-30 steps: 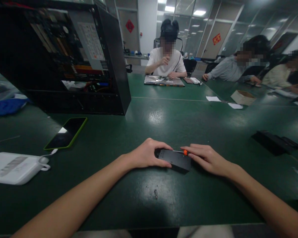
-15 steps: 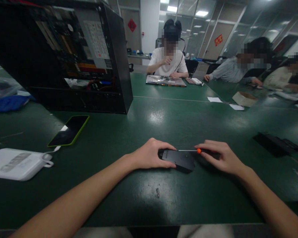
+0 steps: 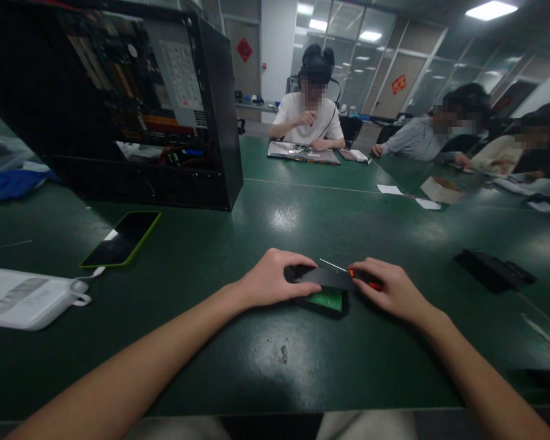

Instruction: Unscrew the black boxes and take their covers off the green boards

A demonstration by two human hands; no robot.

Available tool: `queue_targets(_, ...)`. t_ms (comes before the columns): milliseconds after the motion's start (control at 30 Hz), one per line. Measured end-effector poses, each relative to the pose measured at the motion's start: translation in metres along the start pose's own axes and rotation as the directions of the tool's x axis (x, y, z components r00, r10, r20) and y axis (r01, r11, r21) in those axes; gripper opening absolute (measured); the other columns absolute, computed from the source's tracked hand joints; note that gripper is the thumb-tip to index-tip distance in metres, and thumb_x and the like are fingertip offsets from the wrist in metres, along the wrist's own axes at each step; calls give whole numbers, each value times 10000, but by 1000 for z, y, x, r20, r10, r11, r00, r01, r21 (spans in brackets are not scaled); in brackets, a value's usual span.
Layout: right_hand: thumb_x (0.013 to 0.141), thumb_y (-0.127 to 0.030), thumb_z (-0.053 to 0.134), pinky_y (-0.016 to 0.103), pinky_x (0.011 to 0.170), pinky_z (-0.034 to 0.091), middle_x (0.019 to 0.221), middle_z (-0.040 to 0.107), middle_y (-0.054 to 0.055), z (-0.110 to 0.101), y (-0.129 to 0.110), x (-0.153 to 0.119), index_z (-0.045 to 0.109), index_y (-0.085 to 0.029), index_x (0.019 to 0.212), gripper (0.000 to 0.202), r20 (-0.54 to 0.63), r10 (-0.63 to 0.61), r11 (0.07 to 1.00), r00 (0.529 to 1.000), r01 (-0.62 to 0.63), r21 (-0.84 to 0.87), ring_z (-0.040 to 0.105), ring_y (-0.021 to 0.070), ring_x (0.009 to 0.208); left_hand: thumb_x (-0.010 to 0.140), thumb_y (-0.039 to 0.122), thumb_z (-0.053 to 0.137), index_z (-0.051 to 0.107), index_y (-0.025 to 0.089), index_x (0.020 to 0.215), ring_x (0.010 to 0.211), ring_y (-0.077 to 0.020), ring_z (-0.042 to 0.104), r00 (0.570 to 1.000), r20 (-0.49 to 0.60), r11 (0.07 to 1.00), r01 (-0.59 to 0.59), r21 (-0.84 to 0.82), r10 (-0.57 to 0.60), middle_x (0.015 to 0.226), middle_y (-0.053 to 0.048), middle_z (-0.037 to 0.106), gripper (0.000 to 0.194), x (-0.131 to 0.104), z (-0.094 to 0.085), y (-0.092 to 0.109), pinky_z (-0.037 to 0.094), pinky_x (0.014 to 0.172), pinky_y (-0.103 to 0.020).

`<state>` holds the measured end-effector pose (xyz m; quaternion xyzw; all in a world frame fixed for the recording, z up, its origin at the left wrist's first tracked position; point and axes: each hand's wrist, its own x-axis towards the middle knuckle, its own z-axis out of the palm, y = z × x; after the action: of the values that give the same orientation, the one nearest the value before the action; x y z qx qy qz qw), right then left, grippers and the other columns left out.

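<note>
My left hand (image 3: 275, 278) grips a small black plastic case (image 3: 327, 280) by its left end, thumb in front and fingers behind. The case's upper cover is tilted up along the near side, and a green circuit board (image 3: 327, 300) shows in the gap. My right hand (image 3: 389, 282) is closed round the red and black handle of a screwdriver (image 3: 334, 266). Its thin metal shaft points left, over the far edge of the case. Whether the tip touches the case I cannot tell.
An open black computer tower (image 3: 215, 122) stands at the back left. A phone (image 3: 121, 239) with a green edge and a white power bank (image 3: 27, 299) lie left. A black device (image 3: 492, 270) is at right. Several people sit across the table, one behind a laptop-like panel (image 3: 302, 153).
The case's cover has lifted at the near side, baring the green board. The screwdriver has swung so its shaft now slants up to the left. The view has shifted slightly.
</note>
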<state>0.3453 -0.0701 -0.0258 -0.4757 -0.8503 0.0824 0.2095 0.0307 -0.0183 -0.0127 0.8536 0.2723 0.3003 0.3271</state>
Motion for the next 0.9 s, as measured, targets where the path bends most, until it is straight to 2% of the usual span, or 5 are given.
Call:
queue_targets(267, 1018, -345, 534, 326, 779, 563, 1102, 708, 76, 9, -9, 5, 673, -235, 1232, 277, -8, 55, 996, 998, -55, -73, 702, 199, 913, 1001, 388, 624, 835, 165, 943, 670, -150, 673, 990, -90, 993, 111, 29, -108, 772, -27, 787, 313, 7, -10, -30, 451, 635, -256)
queue_targets(433, 1025, -348, 522, 340, 800, 565, 1152, 694, 74, 11, -11, 5, 665, -237, 1237, 278, 9, 85, 991, 996, -84, -100, 701, 207, 960, 973, 354, 679, 821, 183, 981, 765, -162, 727, 990, -104, 994, 97, 50, -92, 886, -30, 814, 223, 7, -11, -40, 495, 707, -256)
queue_targets(600, 1034, -356, 513, 342, 781, 568, 1162, 690, 72, 13, -14, 5, 664, -248, 1236, 275, 31, 78, 990, 996, -74, -116, 701, 201, 940, 993, 306, 648, 798, 170, 1012, 851, -192, 740, 998, -50, 968, 42, 248, -30, 963, -58, 807, 203, 7, -11, -42, 528, 777, -293)
queue_targets(767, 1056, -346, 475, 407, 884, 560, 1147, 691, 102, 12, -13, 4, 675, -225, 1194, 271, -100, 20, 995, 995, -30, -93, 665, 234, 1041, 996, 249, 632, 782, 183, 1077, 995, -236, 715, 999, 20, 922, -51, 383, 47, 1067, -77, 791, 183, 6, -16, -41, 516, 918, -368)
queue_targets(900, 1023, -377, 555, 446, 938, 549, 1207, 680, 133, 10, -25, 2, 637, -214, 1262, 300, -163, -99, 995, 982, 99, -5, 637, 260, 1108, 1012, 229, 597, 769, 187, 1098, 1021, -237, 706, 996, 16, 888, -86, 451, 89, 1107, -84, 782, 197, 5, -18, -42, 520, 944, -381)
